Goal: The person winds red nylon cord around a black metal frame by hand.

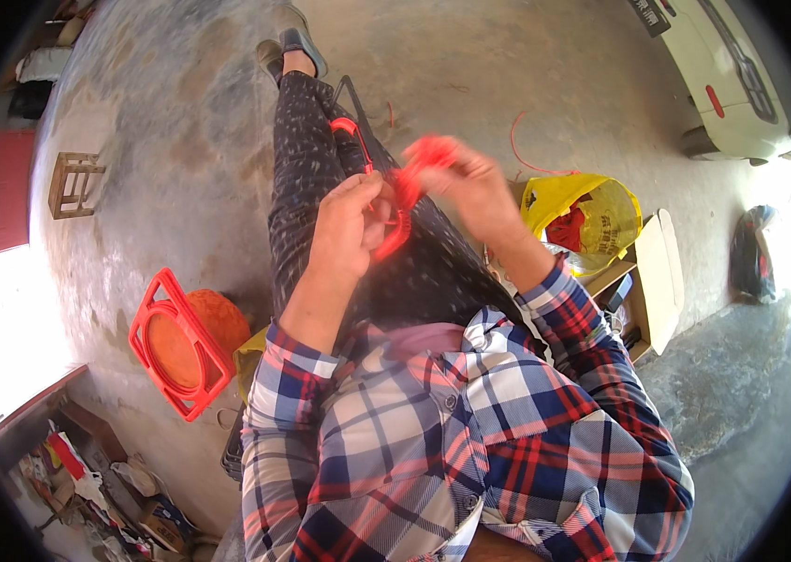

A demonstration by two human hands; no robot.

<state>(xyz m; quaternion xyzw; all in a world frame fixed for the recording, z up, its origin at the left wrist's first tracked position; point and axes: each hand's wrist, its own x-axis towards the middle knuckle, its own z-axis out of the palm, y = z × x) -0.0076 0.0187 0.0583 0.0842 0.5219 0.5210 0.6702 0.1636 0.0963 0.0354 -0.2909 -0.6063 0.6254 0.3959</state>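
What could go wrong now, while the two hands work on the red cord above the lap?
1. The red cord runs between the left hand and the right hand in loops; it might tangle or slip from the fingers.
2. A loose strand lies on the concrete floor near the yellow bag; it may snag or pick up dirt.
3. The right hand is blurred, so a fast pull could possibly chafe the fingers.

floor: bare grey concrete (180, 103), stained and uneven
light: strong daylight washing in at the left edge (2, 328) and far right
furniture: small wooden frame stool (73, 184) at left; red plastic stool (175, 342) tipped on its side
right side: yellow plastic bag (592, 217) beside an open cardboard box (659, 281)
upper right: pale vehicle (732, 84), parked
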